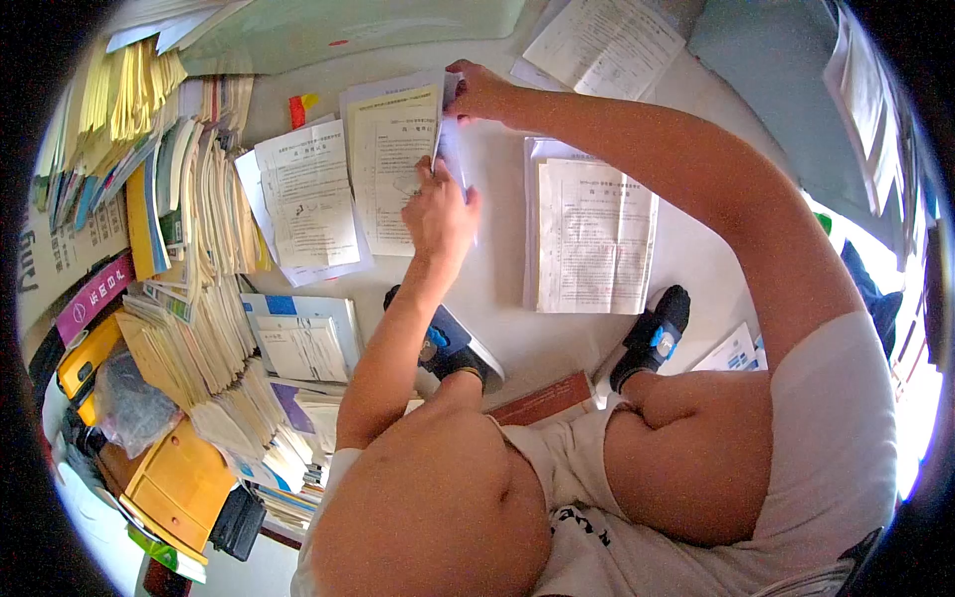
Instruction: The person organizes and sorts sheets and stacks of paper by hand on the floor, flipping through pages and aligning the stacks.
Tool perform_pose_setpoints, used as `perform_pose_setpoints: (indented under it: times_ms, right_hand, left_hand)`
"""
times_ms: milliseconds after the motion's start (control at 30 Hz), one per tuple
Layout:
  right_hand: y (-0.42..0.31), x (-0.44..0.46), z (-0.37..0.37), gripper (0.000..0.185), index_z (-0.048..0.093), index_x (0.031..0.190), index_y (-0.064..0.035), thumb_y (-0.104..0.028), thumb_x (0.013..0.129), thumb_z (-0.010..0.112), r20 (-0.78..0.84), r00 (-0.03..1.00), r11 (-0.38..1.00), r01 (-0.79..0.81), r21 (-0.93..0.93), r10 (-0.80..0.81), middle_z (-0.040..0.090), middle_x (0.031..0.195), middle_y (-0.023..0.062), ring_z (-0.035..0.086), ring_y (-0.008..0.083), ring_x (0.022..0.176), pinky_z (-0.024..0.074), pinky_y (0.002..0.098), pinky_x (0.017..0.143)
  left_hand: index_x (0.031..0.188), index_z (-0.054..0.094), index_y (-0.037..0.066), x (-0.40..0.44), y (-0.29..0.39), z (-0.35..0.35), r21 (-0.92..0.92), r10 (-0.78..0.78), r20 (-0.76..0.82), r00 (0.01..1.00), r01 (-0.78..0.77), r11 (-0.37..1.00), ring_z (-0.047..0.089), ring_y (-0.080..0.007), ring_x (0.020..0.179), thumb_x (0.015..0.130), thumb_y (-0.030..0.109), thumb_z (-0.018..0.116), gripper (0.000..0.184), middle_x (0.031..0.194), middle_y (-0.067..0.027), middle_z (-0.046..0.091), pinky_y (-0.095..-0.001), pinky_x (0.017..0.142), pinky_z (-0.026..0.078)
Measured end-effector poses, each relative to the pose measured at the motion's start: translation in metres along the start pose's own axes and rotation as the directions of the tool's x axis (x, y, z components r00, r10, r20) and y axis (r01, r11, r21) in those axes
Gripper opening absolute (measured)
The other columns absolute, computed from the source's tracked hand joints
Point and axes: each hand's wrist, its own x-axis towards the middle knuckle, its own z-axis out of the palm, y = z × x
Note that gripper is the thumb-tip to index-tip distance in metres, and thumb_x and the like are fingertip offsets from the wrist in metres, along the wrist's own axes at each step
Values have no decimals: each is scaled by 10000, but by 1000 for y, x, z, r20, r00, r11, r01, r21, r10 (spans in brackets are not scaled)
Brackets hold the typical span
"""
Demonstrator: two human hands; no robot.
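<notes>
A stack of printed exam papers (393, 149) lies on the floor in front of me, its right edge lifted and showing pale lilac-white sheets. My right hand (479, 95) grips that edge near the top, its fingers curled around the sheets. Lower down the same edge, my left hand (443, 214) has its fingers on the printed page and its thumb to the right, with the sheets between them. To the left sits another stack of exam papers (308, 199), slightly turned. A third, creased stack (594, 237) lies to the right, near my foot.
Piles of books and papers (199, 199) line the left side. A creased printed sheet (602, 45) lies at the top. My shoes (657, 333) flank the work area, with a red-brown booklet (542, 400) between them. Yellow boxes (179, 483) stand at lower left.
</notes>
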Motion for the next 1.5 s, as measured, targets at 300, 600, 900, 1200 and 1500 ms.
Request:
perform_pose_setpoints:
  times_ms: [300,600,900,1200,1500]
  right_hand:
    - [33,9,-1,705,355,1424,13,18,834,741,46,989,928,112,356,-137,673,941,160,721,256,816,636,338,746]
    - [59,15,-2,423,531,1209,8,-78,859,753,-18,1000,990,-7,142,10,705,920,144,733,241,785,621,361,691]
    - [46,-5,12,115,569,870,-43,-129,929,618,63,988,948,-154,279,142,737,840,152,747,244,706,609,381,575]
    - [50,-1,21,144,551,947,-77,-217,975,541,-219,926,928,-243,283,309,679,802,175,716,285,649,599,427,548]
    - [108,-3,12,201,538,1053,-75,-270,1009,510,-271,962,999,-23,-34,13,667,904,150,706,268,716,606,419,571]
  left_hand:
    - [1179,666,49,7,-59,-14,-147,231,-139,963,-250,957,682,-364,907,832,483,739,561,1046,-162,681,-463,747,549]
    - [869,648,-23,14,-69,-11,-402,90,-145,985,-142,905,662,-350,713,960,302,644,338,750,-202,655,-436,657,499]
    - [877,644,-56,-13,-98,-39,-607,-151,-155,976,27,794,559,-177,638,975,296,644,365,702,-124,626,-342,621,443]
    - [944,672,-66,-22,-86,-88,-533,-228,-310,923,30,846,660,-236,716,954,264,652,330,809,-175,702,-370,698,505]
    - [808,606,-41,-16,-76,-81,-377,-81,-364,928,-67,924,631,-380,671,933,177,635,253,720,-222,623,-429,643,480]
